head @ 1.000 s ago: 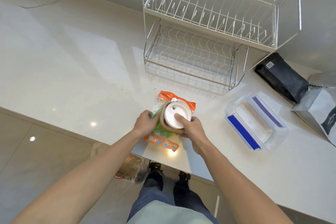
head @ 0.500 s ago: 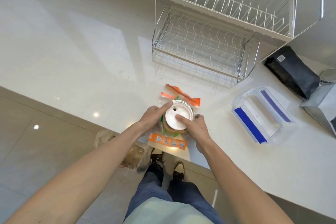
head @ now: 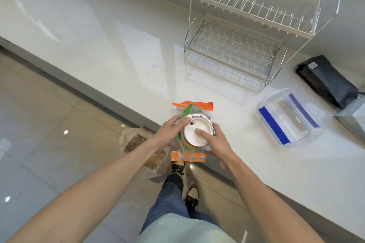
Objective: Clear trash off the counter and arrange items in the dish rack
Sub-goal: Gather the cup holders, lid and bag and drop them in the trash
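Right hand [head: 214,140] grips the white-lidded brown cup [head: 197,133], thumb on lid, left hand [head: 169,131] pinches the orange-edged clear bag [head: 192,107] w/ green bits, both at table [head: 118,45] edge; keep cup level, bag tight, carry clear of the wire rack [head: 246,31].

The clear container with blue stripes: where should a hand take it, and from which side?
Grip the container across its two long walls, from above. It lies flat and apart from the dish rack and black bag, so both sides look free.
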